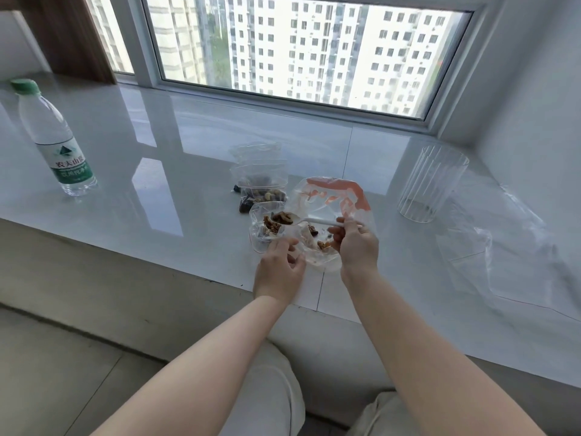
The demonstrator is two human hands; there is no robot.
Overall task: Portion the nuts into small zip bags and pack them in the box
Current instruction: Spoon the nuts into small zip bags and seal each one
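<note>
My right hand [356, 247] pinches the handle of a white plastic spoon [314, 221]. The spoon's bowl carries walnuts over the mouth of a small clear zip bag [261, 229]. My left hand [279, 269] grips that small bag at its near edge and holds it open. Under my right hand lies a larger clear bag with orange print [333, 196], with a few nuts [323, 245] left inside. Behind them, filled small zip bags [261, 187] of nuts lie on the white sill, with empty ones stacked further back.
A water bottle with a green cap [59, 143] stands at the far left of the white sill [188, 152]. A clear ribbed container [430, 184] stands at the right, and crumpled clear plastic [503, 240] lies beyond it. The window runs along the back.
</note>
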